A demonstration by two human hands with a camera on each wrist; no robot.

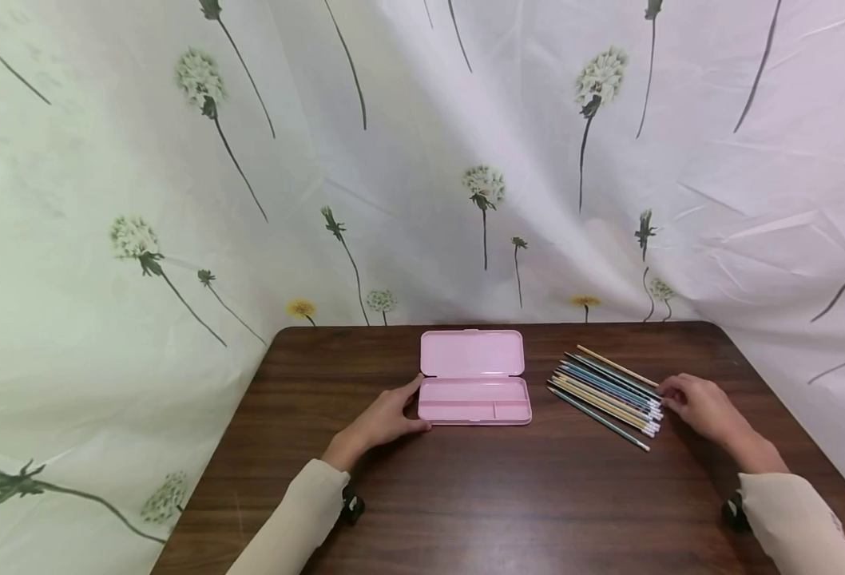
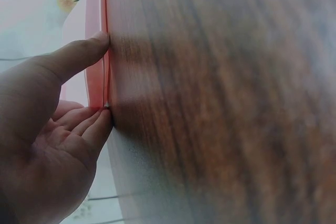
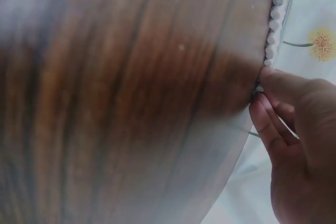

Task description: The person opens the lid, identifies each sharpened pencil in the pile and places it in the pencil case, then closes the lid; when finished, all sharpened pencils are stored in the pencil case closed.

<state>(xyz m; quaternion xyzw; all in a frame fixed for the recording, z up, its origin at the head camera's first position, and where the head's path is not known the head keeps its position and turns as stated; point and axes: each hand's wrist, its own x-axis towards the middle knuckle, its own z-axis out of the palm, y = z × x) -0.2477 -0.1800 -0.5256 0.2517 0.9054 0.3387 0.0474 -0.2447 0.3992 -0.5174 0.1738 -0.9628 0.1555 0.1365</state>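
Bracing the pink pencil case [image 1: 474,389] at center frame: your left hand [image 1: 386,415] has its left end. Thumb sits on the near-left corner, fingers at the far-left corner by the hinge, so the grip spans that short end. Left wrist view agrees: thumb tip against the case's long side, fingertips at its end, pink wall between them.

Case lies flat on the brown table [image 1: 466,495], lid [image 1: 472,354] folded back toward the upper frame. Tray has one long back section and a front row split into a long left and short right compartment, nothing in any of them.

Your right hand [image 1: 703,406], right of center, is at the eraser ends of the pencils [image 1: 602,387]. Thumb and fingers are nearly together; right wrist view shows a small pencil end pinched between the tips, at the end of the row of white erasers. Can't tell which color pencil that is.

Bundle fans out just right of the case, not touching it, tips toward upper left, erasers lower right. A yellow pencil [image 1: 618,366] lies along the upper edge, its lower end by your right fingertips; a green pencil [image 1: 598,419] lies nearest you, clear of them.
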